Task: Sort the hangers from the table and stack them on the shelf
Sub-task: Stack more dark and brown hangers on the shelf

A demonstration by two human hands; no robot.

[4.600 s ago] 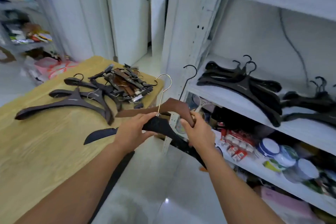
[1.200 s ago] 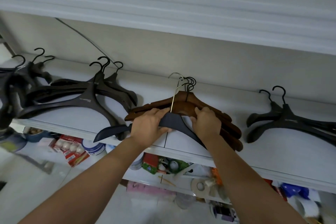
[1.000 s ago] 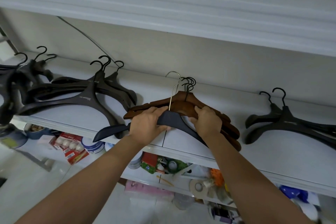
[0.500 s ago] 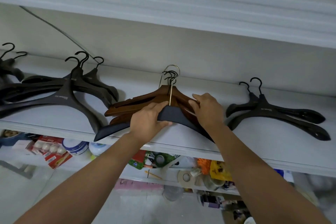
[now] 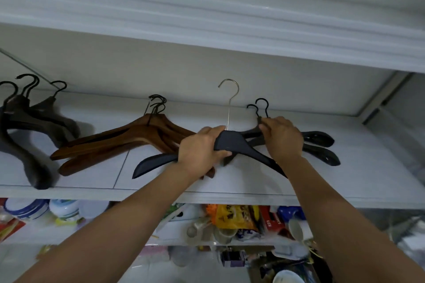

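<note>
Brown stack (image 5: 128, 142) has gained its hanger, so the left hand (image 5: 202, 147) grips only the dark hanger (image 5: 232, 145), now over the shelf's (image 5: 368, 181) black pair (image 5: 319, 142) (likely its pile), which the right hand (image 5: 282, 138) pinches.

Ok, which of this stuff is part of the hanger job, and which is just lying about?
Job: silver-hooked hanger in left hand; right hand on black stack; brown stack; dark stack, far left; shelf.
Lying about: snack packet, bowls, red box, one level down.
</note>
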